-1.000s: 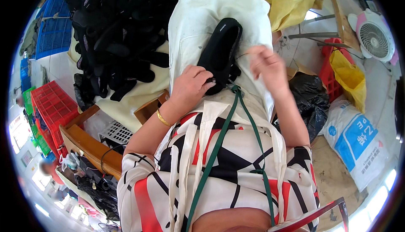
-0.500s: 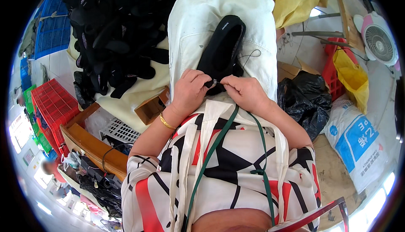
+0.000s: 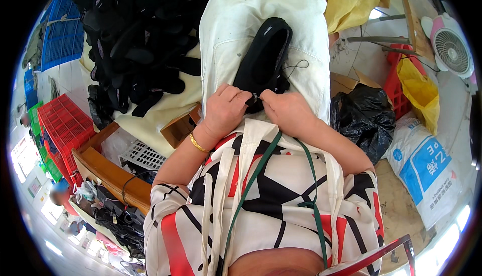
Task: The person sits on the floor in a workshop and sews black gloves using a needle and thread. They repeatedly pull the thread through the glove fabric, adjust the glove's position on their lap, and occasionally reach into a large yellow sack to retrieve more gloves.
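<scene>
A black slipper-like shoe (image 3: 265,57) lies on a white cloth (image 3: 236,30) draped over my lap. My left hand (image 3: 226,109) pinches the shoe's near end, a gold bracelet on its wrist. My right hand (image 3: 286,110) meets it at the same spot, fingers closed on the shoe's edge. A thin dark thread (image 3: 296,67) loops out from the shoe to the right. What is between my right fingertips is too small to tell.
A big heap of black shoe parts (image 3: 135,40) lies on the left. Red crates (image 3: 63,125) and a blue crate (image 3: 60,30) stand further left. On the right are a black bag (image 3: 364,118), a white printed sack (image 3: 429,163), a yellow bag (image 3: 419,88) and a fan (image 3: 452,50).
My right hand came down from beside the shoe's right side to its near end, meeting my left hand there. The shoe stays on the cloth.
</scene>
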Tool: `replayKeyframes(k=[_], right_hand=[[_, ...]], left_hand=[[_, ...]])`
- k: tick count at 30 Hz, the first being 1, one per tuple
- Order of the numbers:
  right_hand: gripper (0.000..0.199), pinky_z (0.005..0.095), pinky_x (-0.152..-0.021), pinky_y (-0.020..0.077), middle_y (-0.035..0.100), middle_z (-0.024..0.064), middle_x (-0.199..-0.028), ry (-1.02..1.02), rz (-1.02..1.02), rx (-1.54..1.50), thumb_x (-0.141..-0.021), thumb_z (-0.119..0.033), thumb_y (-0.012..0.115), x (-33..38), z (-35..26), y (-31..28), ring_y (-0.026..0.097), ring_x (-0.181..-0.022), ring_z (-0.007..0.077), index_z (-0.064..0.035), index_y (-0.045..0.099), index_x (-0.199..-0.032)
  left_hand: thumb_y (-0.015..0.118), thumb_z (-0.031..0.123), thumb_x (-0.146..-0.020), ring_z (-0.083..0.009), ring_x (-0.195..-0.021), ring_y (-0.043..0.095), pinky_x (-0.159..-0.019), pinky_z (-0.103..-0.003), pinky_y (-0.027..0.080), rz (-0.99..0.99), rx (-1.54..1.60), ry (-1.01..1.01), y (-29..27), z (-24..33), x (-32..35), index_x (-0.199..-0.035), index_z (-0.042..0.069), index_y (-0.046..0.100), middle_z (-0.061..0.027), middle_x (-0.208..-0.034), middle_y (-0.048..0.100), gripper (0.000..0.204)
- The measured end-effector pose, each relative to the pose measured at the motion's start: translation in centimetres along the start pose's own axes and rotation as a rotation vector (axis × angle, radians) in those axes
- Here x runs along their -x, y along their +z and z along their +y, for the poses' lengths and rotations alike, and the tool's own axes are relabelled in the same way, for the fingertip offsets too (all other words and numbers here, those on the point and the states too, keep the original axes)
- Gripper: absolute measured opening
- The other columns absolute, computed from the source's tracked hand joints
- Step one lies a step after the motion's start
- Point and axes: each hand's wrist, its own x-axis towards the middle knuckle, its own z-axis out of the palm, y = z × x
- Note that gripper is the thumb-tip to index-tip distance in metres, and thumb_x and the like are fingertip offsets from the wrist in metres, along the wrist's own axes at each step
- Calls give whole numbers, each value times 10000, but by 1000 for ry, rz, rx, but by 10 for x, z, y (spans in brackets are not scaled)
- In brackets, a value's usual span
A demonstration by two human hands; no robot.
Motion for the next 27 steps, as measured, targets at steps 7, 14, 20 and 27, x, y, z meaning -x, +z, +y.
replayKeyframes(k=[7, 14, 20, 27], right_hand=[[126, 475, -551, 486, 612, 184, -651, -31, 24, -20, -947, -140, 546, -8, 4, 14, 628, -616, 373, -25, 501, -921], [113, 473, -550, 487, 609, 187, -655, -82, 128, -39, -953, -124, 547, -2, 6, 21, 623, -612, 382, -26, 490, -948], [142, 479, -598, 502, 624, 200, -709, 73, 95, -169, -976, -161, 540, -6, 4, 23, 629, -658, 403, -39, 485, -1024], [138, 413, -664, 503, 638, 193, -813, 145, 68, -514, -991, -140, 514, -12, -3, 9, 641, -755, 391, -41, 479, -1081]], left_hand=[[700, -15, -595, -252, -721, 579, -619, -343, 508, 29, -5, 61, 5, -4, 4, -915, 82, 671, -43, -814, 591, 335], [750, -15, -644, -265, -741, 611, -635, -346, 513, 80, 39, -63, 2, 5, 8, -940, 68, 696, -66, -839, 644, 312], [750, -3, -704, -286, -773, 631, -665, -362, 525, 115, 223, -156, 12, 0, 19, -980, 62, 695, -93, -867, 666, 289], [738, -3, -644, -284, -757, 618, -654, -371, 521, 116, 213, -70, 12, 4, 11, -968, 73, 690, -70, -848, 645, 337]])
